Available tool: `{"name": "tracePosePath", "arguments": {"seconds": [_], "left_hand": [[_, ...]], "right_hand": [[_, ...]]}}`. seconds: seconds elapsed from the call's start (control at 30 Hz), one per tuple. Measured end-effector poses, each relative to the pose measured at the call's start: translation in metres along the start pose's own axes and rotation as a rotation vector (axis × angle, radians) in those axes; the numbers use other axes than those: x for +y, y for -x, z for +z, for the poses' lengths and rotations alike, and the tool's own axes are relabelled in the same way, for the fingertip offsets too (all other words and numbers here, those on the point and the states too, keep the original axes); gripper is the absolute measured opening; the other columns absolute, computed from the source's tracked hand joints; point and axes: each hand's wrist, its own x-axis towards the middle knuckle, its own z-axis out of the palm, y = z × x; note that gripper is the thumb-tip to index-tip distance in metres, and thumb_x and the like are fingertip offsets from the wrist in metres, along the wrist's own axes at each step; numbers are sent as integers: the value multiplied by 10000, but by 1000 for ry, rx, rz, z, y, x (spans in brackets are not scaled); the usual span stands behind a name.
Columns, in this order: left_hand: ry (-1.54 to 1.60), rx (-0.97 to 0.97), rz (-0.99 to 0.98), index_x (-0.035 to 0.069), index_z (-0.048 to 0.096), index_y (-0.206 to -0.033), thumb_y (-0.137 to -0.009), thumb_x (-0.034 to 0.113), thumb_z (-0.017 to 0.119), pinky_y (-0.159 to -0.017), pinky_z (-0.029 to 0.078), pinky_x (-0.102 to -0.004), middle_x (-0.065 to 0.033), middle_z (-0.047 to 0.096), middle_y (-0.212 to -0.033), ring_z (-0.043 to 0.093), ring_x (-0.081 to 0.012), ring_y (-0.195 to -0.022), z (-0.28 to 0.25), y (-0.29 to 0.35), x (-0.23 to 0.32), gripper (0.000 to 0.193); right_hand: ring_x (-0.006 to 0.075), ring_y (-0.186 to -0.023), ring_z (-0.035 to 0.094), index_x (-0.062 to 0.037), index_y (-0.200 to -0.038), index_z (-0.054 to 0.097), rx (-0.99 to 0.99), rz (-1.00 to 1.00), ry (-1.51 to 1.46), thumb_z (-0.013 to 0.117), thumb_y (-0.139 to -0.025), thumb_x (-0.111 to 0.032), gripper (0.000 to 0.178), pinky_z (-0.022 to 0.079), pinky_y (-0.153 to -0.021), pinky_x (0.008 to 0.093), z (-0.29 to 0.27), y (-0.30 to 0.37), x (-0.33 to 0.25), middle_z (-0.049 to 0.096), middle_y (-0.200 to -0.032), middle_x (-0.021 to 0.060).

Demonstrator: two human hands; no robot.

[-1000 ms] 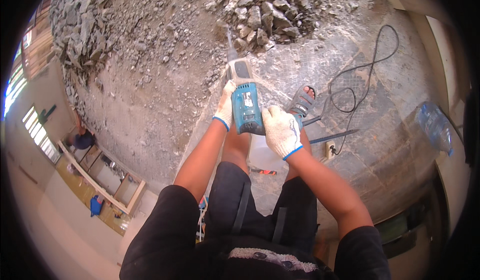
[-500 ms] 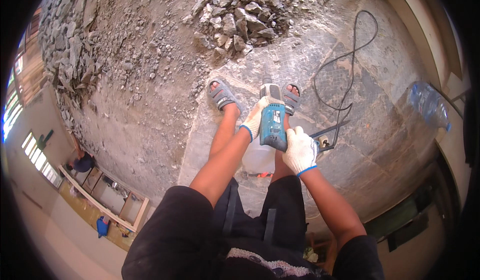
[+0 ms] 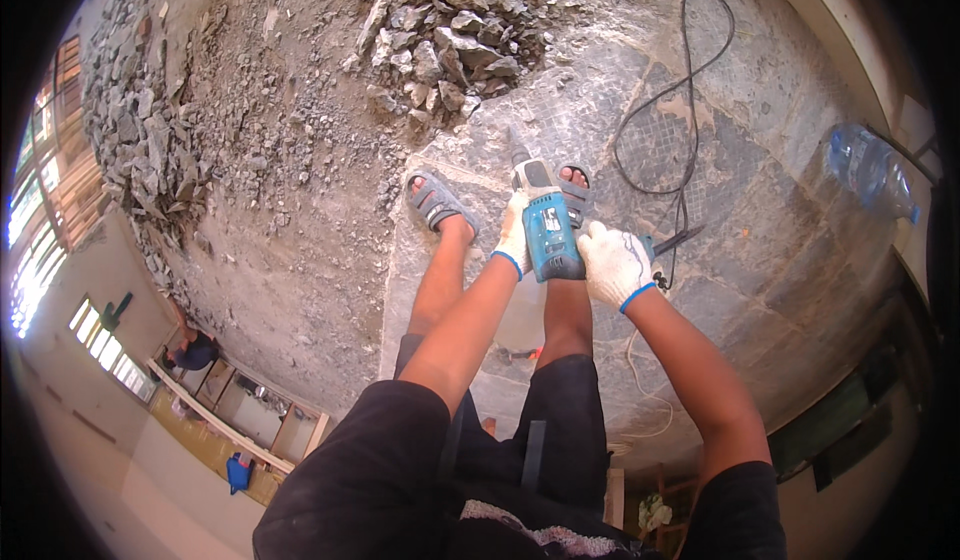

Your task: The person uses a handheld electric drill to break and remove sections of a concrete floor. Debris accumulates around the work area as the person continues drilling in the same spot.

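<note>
Between my two gloved hands is the drill (image 3: 550, 232), its blue body sloping away from me and its nose aimed forward, a little to the left. My left hand (image 3: 513, 232) lies against the drill's left flank, grasping it, with the fingers partly hidden by the casing. My right hand (image 3: 614, 265) is at the rear, on the right side, clenched around the handle; a bit of blue shows past the glove. So the drill sits just right of my left hand and just left of my right one, touching both. Whether its tip meets the floor (image 3: 760, 240), I can't tell. Below the drill are my feet, the left sandal (image 3: 436, 203) set well out to the side and the right sandal (image 3: 574, 200) showing just beside the drill's front. To my right, a black cord (image 3: 690, 110) loops over the grey floor. Ahead of me, slightly left, is a heap of broken rubble (image 3: 450, 50), and more loose stones (image 3: 140, 140) lie piled at the far left. Well off to my right a clear bottle (image 3: 868, 172) lies near the wall. Away on my left, another person (image 3: 193, 350) is beside a wooden frame (image 3: 225, 415), with a blue bag (image 3: 239, 472) near it.
</note>
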Motion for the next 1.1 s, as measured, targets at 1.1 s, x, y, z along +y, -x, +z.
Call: {"name": "tracePosePath", "arguments": {"seconds": [1.1], "left_hand": [[-155,-1,-14,148,760,-1328,-1139,665,464,-874,676,-450,-80,802,-1108,786,-270,-935,-48,-74,19,625]], "right_hand": [[384,-1052,802,-87,-1072,776,10,-30,21,755,-914,-131,165,618,-899,539,-7,-42,18,744,-1143,177]]}}
